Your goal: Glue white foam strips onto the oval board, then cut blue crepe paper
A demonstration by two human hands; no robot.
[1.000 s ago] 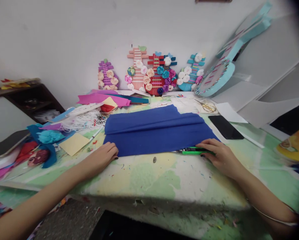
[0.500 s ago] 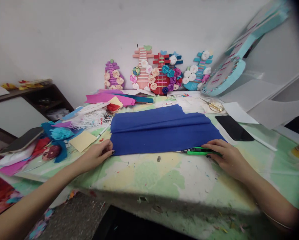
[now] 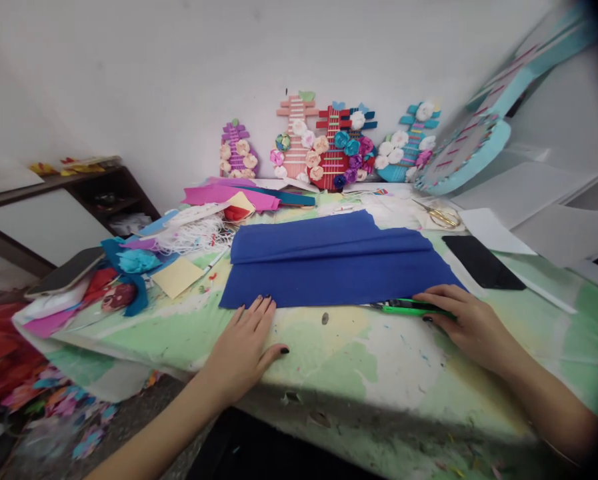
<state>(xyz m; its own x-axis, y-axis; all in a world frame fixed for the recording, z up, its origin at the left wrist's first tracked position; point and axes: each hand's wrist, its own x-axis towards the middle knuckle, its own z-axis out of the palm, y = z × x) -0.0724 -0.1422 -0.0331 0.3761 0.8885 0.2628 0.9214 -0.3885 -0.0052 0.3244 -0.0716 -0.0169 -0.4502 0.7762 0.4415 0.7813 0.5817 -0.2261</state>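
A dark blue sheet (image 3: 323, 273), folded with a raised crease along its middle, lies flat on the table. It looks like crepe paper or cloth; I cannot tell which. My left hand (image 3: 246, 347) rests flat, fingertips on the sheet's near edge toward its left corner, thumb out on the tablecloth. At the right end of that edge, my right hand (image 3: 459, 317) grips a green utility knife (image 3: 401, 307). The knife lies low along the near edge, its tip pointing left. Part of its handle is hidden under my fingers.
Several flower-decorated paper instruments (image 3: 333, 150) stand against the wall. Left are white string (image 3: 199, 233), a yellow paper square (image 3: 177, 277) and coloured scraps. A black phone (image 3: 483, 261) and gold-handled scissors (image 3: 441, 217) lie right. The patterned tablecloth (image 3: 343, 360) drops at the near edge.
My left hand has let go of the sheet's left corner and moved right, now flat on the near edge. My right hand still holds the knife in about the same place. The view has shifted slightly left.
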